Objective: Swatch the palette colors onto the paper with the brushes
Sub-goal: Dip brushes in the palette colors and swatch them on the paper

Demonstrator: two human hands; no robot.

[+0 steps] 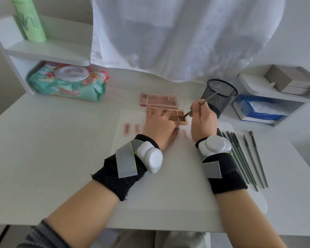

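An open pink eyeshadow palette (pixel 182 117) lies at the far edge of a white sheet of paper (pixel 161 178), its clear lid (pixel 159 99) folded back. My left hand (pixel 159 125) rests on the palette with fingers spread over the pans, holding it down. My right hand (pixel 203 116) pinches a thin green brush (pixel 201 104), whose dark tip touches a brown pan at the palette's right end. Several pinkish-brown swatches (pixel 132 127) mark the paper left of my left hand, and more swatches (pixel 186 134) show between my hands.
Several green-handled brushes (pixel 243 158) lie on the table right of my right wrist. A black mesh cup (pixel 220 94) stands behind my right hand. A wet-wipes pack (pixel 68 81) sits at the back left, a blue box (pixel 256 110) in the right shelf, a green bottle (pixel 30 20) up left.
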